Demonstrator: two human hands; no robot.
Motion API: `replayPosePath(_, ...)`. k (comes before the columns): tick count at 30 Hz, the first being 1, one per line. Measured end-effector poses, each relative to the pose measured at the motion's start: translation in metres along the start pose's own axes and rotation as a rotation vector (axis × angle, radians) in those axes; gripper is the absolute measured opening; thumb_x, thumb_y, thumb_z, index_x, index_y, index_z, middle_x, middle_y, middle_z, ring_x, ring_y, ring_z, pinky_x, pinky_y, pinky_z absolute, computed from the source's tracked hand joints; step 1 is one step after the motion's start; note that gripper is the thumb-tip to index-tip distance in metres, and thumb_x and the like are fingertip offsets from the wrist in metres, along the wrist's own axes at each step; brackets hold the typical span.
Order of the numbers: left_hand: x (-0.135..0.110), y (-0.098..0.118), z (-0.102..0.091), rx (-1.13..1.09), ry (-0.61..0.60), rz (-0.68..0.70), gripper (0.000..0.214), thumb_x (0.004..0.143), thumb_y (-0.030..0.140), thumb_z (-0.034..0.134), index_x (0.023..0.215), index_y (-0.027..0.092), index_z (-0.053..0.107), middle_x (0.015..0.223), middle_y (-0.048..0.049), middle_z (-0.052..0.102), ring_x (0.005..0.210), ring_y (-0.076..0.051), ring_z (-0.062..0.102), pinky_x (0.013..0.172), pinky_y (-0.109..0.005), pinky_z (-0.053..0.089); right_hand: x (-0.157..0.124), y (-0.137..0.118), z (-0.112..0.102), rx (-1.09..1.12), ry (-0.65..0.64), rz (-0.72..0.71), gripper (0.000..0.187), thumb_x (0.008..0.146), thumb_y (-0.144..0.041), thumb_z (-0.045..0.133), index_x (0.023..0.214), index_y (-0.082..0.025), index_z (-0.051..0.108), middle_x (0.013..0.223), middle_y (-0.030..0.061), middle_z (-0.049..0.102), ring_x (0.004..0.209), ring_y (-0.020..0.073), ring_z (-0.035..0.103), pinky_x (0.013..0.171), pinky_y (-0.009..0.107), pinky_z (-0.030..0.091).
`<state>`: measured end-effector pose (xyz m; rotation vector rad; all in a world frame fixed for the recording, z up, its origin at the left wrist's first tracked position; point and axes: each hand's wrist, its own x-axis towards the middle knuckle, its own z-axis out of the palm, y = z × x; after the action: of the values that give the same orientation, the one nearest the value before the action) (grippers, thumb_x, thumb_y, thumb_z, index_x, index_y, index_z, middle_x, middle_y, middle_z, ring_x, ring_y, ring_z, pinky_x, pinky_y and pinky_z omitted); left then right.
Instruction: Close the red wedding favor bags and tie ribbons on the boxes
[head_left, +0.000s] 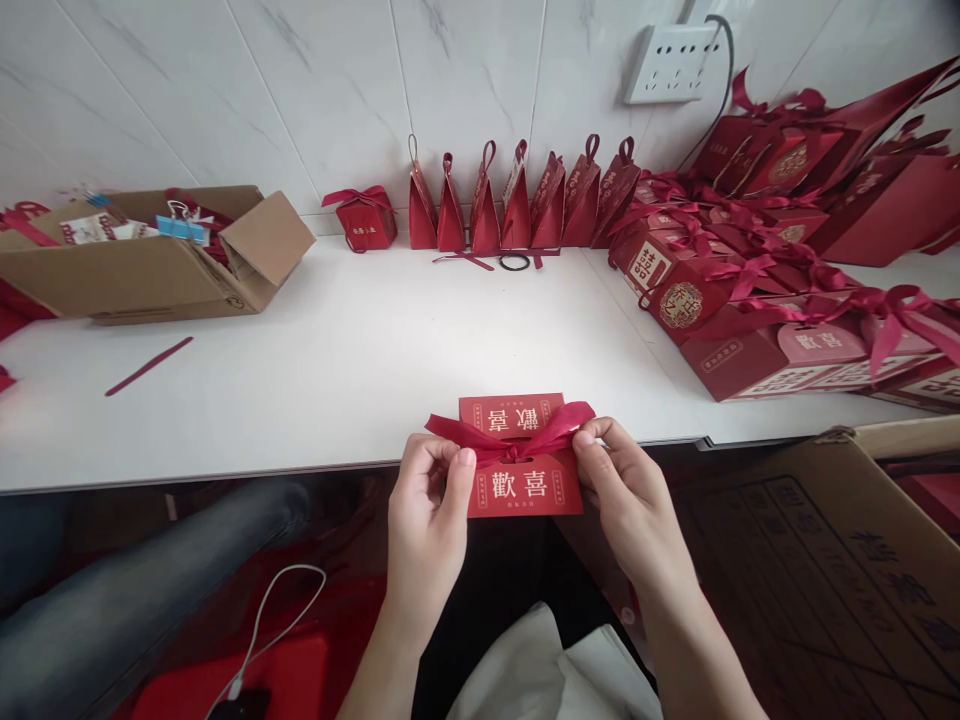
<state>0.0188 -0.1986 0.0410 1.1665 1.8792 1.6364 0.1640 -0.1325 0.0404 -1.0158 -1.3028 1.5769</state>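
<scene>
A red gift box [521, 500] with gold-white characters sits at the table's front edge, partly over it. Across its top a dark pink ribbon [555, 432] is knotted in the middle, with a loop or tail out to each side. My left hand [429, 515] pinches the ribbon's left side between thumb and fingers, close to the box's left edge. On the other side, my right hand [626, 485] grips the right part of the ribbon with thumb and forefinger. The box's underside is hidden from me.
Finished-looking ribboned boxes [750, 300] crowd the right. Several small triangular boxes [486, 215] line the wall beside one bowed box [365, 220]. An open carton [150, 275] stands left, near a ribbon strip [148, 366]. Below right is a large carton [795, 560].
</scene>
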Motion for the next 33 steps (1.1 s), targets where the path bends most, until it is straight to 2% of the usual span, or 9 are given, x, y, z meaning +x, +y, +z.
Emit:
replayPosePath(7, 0.001, 0.0, 0.001, 0.029, -0.003, -0.009, 0.02, 0.089, 0.03, 0.049, 0.072, 0.019, 0.048, 0.068, 0.002, 0.047, 0.061, -0.009, 0.047, 0.057, -0.018, 0.043, 0.002, 0.005, -0.002, -0.026, 0.005, 0.014, 0.032, 0.091, -0.05, 0.049, 0.077, -0.022, 0.042, 0.058, -0.0074, 0.029, 0.049, 0.0086, 0.026, 0.044, 0.018, 0.026)
replayPosePath(14, -0.002, 0.0, 0.001, 0.037, -0.007, -0.004, 0.02, 0.091, 0.03, 0.047, 0.073, 0.02, 0.048, 0.069, 0.0021, 0.048, 0.06, -0.009, 0.047, 0.056, -0.017, 0.042, 0.002, 0.005, -0.001, -0.069, 0.031, -0.04, 0.031, 0.093, -0.048, 0.046, 0.077, -0.022, 0.042, 0.059, -0.0069, 0.03, 0.051, 0.0088, 0.026, 0.044, 0.019, 0.026)
replayPosePath(21, 0.0, 0.001, 0.005, 0.055, 0.036, 0.017, 0.021, 0.091, 0.029, 0.045, 0.072, 0.02, 0.047, 0.068, 0.0019, 0.047, 0.06, -0.01, 0.045, 0.057, -0.019, 0.042, 0.001, 0.01, 0.002, -0.195, 0.166, -0.13, 0.03, 0.095, -0.044, 0.042, 0.074, -0.022, 0.042, 0.058, -0.0059, 0.032, 0.05, 0.0098, 0.03, 0.044, 0.021, 0.029)
replayPosePath(23, 0.001, 0.001, 0.005, 0.046, 0.027, 0.013, 0.021, 0.09, 0.029, 0.046, 0.071, 0.02, 0.046, 0.068, 0.0022, 0.046, 0.06, -0.01, 0.045, 0.056, -0.019, 0.041, -0.001, 0.008, -0.001, -0.324, 0.223, -0.217, 0.023, 0.093, -0.039, 0.046, 0.078, -0.022, 0.045, 0.061, -0.0047, 0.038, 0.052, 0.0106, 0.036, 0.047, 0.022, 0.033)
replayPosePath(25, 0.001, 0.002, 0.005, 0.044, 0.022, 0.022, 0.021, 0.09, 0.029, 0.047, 0.07, 0.02, 0.045, 0.068, 0.0023, 0.045, 0.06, -0.01, 0.044, 0.056, -0.019, 0.041, -0.004, 0.004, -0.004, -0.488, 0.32, -0.426, 0.013, 0.088, -0.033, 0.057, 0.087, -0.023, 0.049, 0.072, -0.0015, 0.046, 0.063, 0.0133, 0.046, 0.057, 0.026, 0.042)
replayPosePath(27, 0.001, 0.002, 0.005, 0.047, 0.021, 0.036, 0.021, 0.089, 0.028, 0.048, 0.07, 0.02, 0.045, 0.068, 0.0023, 0.045, 0.061, -0.01, 0.044, 0.057, -0.02, 0.041, -0.006, -0.004, -0.004, -0.66, 0.356, -0.673, 0.021, 0.082, -0.027, 0.065, 0.098, -0.023, 0.052, 0.089, 0.0039, 0.051, 0.082, 0.0188, 0.053, 0.072, 0.033, 0.047)
replayPosePath(28, 0.001, 0.002, 0.005, 0.048, 0.02, 0.039, 0.021, 0.09, 0.028, 0.048, 0.07, 0.02, 0.045, 0.069, 0.0021, 0.045, 0.062, -0.01, 0.044, 0.058, -0.02, 0.041, -0.006, -0.008, -0.002, -0.737, 0.323, -0.764, 0.023, 0.081, -0.024, 0.066, 0.101, -0.023, 0.054, 0.098, 0.0067, 0.05, 0.093, 0.022, 0.053, 0.079, 0.038, 0.048)
replayPosePath(30, 0.001, 0.002, 0.006, 0.048, 0.015, 0.037, 0.022, 0.09, 0.029, 0.048, 0.071, 0.02, 0.046, 0.07, 0.002, 0.046, 0.063, -0.01, 0.045, 0.06, -0.021, 0.041, -0.005, -0.015, 0.003, -0.852, 0.182, -0.841, 0.02, 0.083, -0.019, 0.062, 0.102, -0.024, 0.058, 0.114, 0.0105, 0.048, 0.112, 0.0274, 0.049, 0.091, 0.045, 0.047)
replayPosePath(33, 0.001, 0.001, 0.007, 0.035, 0.008, 0.027, 0.022, 0.091, 0.031, 0.048, 0.072, 0.02, 0.046, 0.071, 0.0019, 0.046, 0.064, -0.01, 0.045, 0.06, -0.021, 0.04, 0.001, -0.018, 0.01, -0.894, 0.027, -0.799, 0.015, 0.087, -0.017, 0.057, 0.1, -0.023, 0.061, 0.127, 0.0117, 0.043, 0.126, 0.0314, 0.042, 0.098, 0.053, 0.044)
